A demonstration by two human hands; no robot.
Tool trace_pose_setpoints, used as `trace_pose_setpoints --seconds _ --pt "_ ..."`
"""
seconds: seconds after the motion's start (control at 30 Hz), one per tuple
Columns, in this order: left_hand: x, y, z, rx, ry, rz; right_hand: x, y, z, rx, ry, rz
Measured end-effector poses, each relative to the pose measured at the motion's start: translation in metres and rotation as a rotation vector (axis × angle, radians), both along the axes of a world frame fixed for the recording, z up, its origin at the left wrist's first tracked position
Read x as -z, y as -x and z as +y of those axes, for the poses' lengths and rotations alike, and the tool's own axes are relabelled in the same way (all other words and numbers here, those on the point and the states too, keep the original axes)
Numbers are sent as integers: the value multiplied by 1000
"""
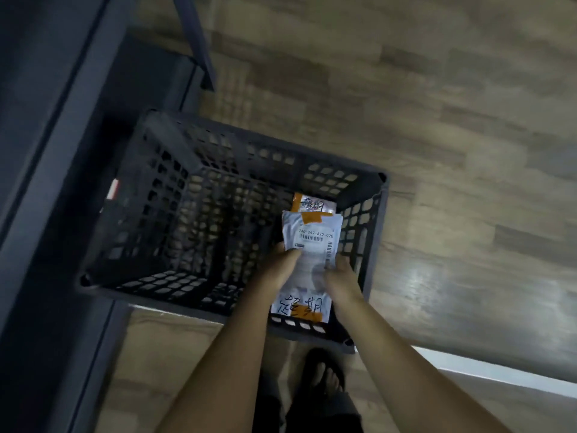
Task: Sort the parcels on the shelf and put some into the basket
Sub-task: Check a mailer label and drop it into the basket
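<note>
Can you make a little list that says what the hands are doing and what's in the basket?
left hand: gripping the white parcel's left edge
right hand: gripping its right edge
white parcel: printed label, orange tape, held over the basket
basket: dark, gridded, on the wooden floor
already inside: another parcel with orange tape, by the far right wall
shelf: dark, left of basket

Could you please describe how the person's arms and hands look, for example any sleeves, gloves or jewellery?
Both forearms are bare up to the bottom edge of the picture, so no sleeve is visible. The left hand and the right hand have no gloves. I can see no watch, bracelet or ring, but the picture is somewhat blurred and the fingers are partly hidden.
</note>
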State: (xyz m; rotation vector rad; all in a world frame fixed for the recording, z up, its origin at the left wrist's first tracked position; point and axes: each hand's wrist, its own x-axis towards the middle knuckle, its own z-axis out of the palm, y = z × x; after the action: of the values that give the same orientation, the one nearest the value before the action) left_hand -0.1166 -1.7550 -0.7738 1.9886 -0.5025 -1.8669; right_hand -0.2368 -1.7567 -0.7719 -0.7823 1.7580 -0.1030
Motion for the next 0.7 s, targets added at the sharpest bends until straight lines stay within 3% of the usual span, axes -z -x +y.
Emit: trace_pose_setpoints --seconds 0.2,0.37,0.5,0.7 --pt "79 4 -4 2 -29 -34 88 -4 -3 12 -180 105" --pt "132 18 -17 28 -17 -51 148 5 -1 169 -128 -3" --pt "156 31 -26 69 -15 -60 171 11 0 60 -109 104" --pt "173 43 -17 141 -95 -73 188 4 -3 127 -182 107"
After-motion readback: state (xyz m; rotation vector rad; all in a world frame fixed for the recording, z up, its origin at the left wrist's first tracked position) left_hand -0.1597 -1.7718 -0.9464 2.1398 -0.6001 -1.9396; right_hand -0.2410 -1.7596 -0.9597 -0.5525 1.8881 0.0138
